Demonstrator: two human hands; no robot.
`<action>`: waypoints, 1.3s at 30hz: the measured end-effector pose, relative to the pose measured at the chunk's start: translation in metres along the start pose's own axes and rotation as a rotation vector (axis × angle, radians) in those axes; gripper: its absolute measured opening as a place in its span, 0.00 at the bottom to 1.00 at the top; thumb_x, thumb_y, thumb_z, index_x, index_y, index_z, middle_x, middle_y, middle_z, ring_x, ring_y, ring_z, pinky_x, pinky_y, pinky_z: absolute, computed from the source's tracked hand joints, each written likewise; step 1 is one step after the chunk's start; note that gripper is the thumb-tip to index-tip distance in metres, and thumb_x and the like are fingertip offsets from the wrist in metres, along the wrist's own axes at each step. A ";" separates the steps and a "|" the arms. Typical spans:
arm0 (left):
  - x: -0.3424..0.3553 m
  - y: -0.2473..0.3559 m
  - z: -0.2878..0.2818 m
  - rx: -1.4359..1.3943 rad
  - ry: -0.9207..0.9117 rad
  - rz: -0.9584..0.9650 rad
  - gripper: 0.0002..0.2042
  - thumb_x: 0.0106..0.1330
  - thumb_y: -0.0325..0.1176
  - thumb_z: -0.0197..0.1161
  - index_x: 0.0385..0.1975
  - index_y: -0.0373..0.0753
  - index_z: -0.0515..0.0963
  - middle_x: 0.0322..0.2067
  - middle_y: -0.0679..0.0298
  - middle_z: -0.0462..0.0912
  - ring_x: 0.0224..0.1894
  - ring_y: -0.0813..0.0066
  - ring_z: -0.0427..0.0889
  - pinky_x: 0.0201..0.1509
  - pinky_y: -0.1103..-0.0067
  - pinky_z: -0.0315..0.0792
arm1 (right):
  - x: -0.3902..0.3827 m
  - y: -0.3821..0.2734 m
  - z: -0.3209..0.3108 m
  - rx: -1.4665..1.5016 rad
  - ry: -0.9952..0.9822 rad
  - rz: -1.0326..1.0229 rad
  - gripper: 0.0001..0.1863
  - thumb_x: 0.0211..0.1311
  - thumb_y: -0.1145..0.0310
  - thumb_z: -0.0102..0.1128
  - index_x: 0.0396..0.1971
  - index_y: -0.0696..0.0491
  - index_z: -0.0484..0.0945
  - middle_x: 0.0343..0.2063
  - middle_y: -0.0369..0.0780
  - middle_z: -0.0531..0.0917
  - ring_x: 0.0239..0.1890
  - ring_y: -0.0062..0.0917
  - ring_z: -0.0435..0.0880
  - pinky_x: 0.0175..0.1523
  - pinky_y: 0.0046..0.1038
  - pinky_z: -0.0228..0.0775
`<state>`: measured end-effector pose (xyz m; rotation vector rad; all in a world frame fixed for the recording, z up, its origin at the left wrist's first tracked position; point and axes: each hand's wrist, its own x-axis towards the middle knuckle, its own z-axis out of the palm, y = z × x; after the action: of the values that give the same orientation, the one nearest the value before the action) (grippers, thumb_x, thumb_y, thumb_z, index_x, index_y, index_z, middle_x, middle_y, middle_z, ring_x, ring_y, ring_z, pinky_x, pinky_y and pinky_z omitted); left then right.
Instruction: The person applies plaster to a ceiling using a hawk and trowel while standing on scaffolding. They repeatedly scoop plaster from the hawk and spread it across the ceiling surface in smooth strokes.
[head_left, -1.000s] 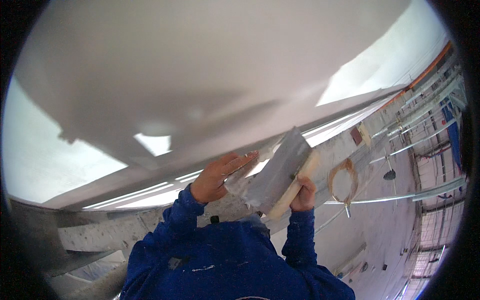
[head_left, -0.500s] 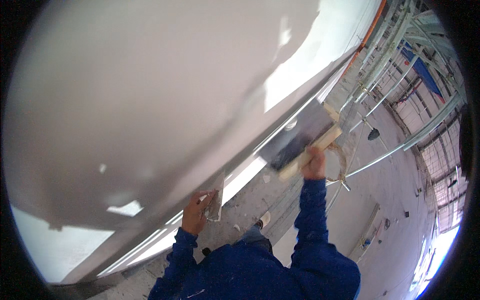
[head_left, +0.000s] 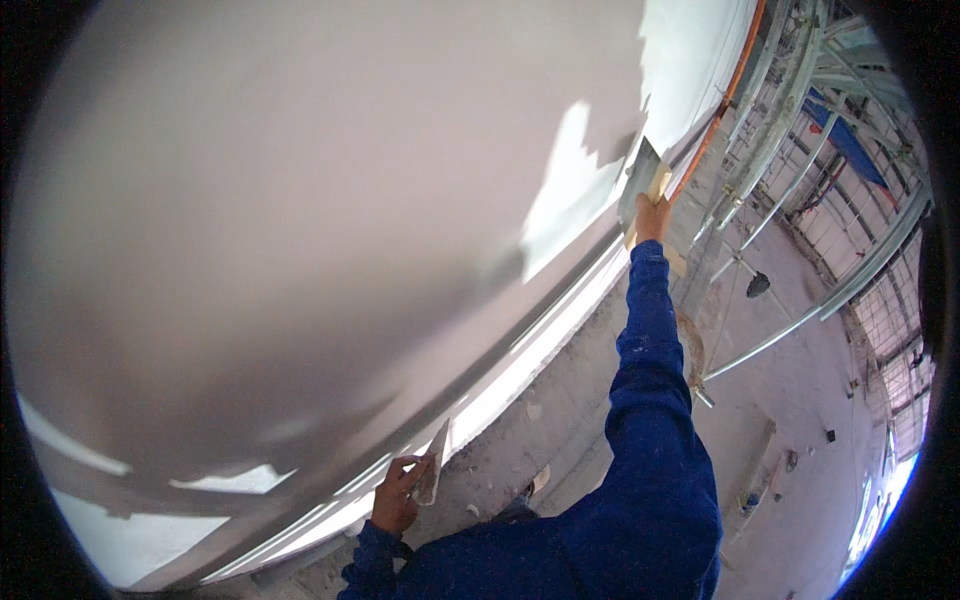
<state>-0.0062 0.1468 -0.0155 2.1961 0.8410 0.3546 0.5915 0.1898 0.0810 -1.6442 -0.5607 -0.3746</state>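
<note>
My right hand [head_left: 652, 218] is stretched far forward, wrapped round the pale wooden handle of a plastering trowel [head_left: 642, 178]. The trowel's grey blade stands on edge against or very near the wall [head_left: 330, 180], beside a bright patch at its far right; I cannot tell whether it touches. Lower down, close to the wall's foot, my left hand [head_left: 397, 498] grips a small pointed trowel [head_left: 431, 475] with a dirty triangular blade. Smooth grey-beige coating covers much of the wall, with whiter patches left and right. Both my arms are in blue sleeves.
An orange pipe [head_left: 722, 105] runs along the wall's far edge. Metal scaffold tubes [head_left: 800, 180] rise on the right, with a slanting tube [head_left: 765, 348] low over the floor [head_left: 790, 400]. A dark lump [head_left: 758, 285] hangs or lies near them.
My right hand has swung forward and right, taking the large trowel from over the floor to the wall's far part; its blade has turned edge-on. My left hand sits slightly lower.
</note>
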 end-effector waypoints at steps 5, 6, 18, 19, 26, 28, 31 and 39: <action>0.008 -0.002 -0.001 -0.046 -0.032 -0.032 0.27 0.44 0.17 0.54 0.50 0.42 0.66 0.41 0.57 0.67 0.42 0.60 0.73 0.42 0.74 0.70 | 0.011 -0.006 0.027 0.081 -0.009 -0.008 0.13 0.41 0.73 0.49 0.29 0.64 0.72 0.21 0.40 0.75 0.24 0.26 0.73 0.32 0.28 0.64; 0.009 -0.002 -0.001 -0.057 -0.051 -0.033 0.28 0.44 0.17 0.54 0.50 0.42 0.66 0.41 0.57 0.67 0.42 0.60 0.72 0.43 0.74 0.70 | 0.008 -0.013 0.028 0.142 -0.023 0.000 0.14 0.40 0.73 0.49 0.30 0.64 0.72 0.22 0.40 0.75 0.25 0.27 0.73 0.33 0.28 0.65; 0.003 -0.003 -0.001 -0.096 -0.025 0.088 0.36 0.38 0.13 0.56 0.53 0.50 0.63 0.44 0.59 0.67 0.43 0.60 0.73 0.42 0.73 0.72 | -0.075 -0.063 0.025 0.285 -0.230 0.069 0.19 0.38 0.74 0.49 0.36 0.63 0.68 0.25 0.39 0.70 0.27 0.25 0.69 0.34 0.26 0.63; 0.002 -0.001 -0.003 -0.109 0.001 0.102 0.36 0.39 0.14 0.57 0.53 0.50 0.63 0.44 0.59 0.67 0.42 0.60 0.73 0.42 0.73 0.72 | -0.088 -0.072 0.025 0.219 -0.231 0.028 0.19 0.38 0.74 0.49 0.35 0.63 0.68 0.24 0.39 0.70 0.26 0.25 0.69 0.32 0.25 0.63; -0.011 0.010 -0.022 -0.190 0.161 0.217 0.30 0.42 0.17 0.60 0.51 0.45 0.66 0.43 0.56 0.67 0.43 0.62 0.72 0.43 0.75 0.70 | -0.197 -0.136 0.040 0.142 -0.255 -0.082 0.27 0.40 0.78 0.53 0.48 0.57 0.65 0.39 0.46 0.74 0.41 0.33 0.75 0.40 0.28 0.68; -0.015 0.006 -0.026 -0.201 0.207 0.271 0.29 0.44 0.17 0.58 0.50 0.44 0.66 0.43 0.55 0.67 0.43 0.60 0.72 0.44 0.74 0.70 | -0.239 -0.166 0.039 0.111 -0.225 -0.131 0.33 0.40 0.80 0.54 0.53 0.54 0.59 0.45 0.46 0.70 0.45 0.34 0.73 0.44 0.31 0.70; -0.024 0.010 -0.038 -0.225 0.216 0.221 0.23 0.48 0.18 0.55 0.48 0.41 0.67 0.42 0.54 0.68 0.44 0.58 0.71 0.43 0.75 0.69 | -0.295 -0.207 0.037 0.050 -0.264 -0.188 0.41 0.39 0.79 0.58 0.58 0.51 0.52 0.51 0.48 0.64 0.52 0.40 0.66 0.55 0.37 0.62; -0.073 0.010 -0.060 -0.775 0.264 -0.174 0.08 0.54 0.29 0.59 0.30 0.35 0.69 0.21 0.64 0.72 0.21 0.76 0.71 0.25 0.81 0.65 | -0.389 -0.270 0.003 0.201 -0.502 -0.130 0.38 0.38 0.83 0.54 0.56 0.51 0.56 0.46 0.46 0.69 0.49 0.39 0.69 0.51 0.35 0.64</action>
<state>-0.0849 0.1258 0.0337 1.3670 0.8414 0.7511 0.1196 0.1591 0.0921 -1.5096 -1.0498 0.0103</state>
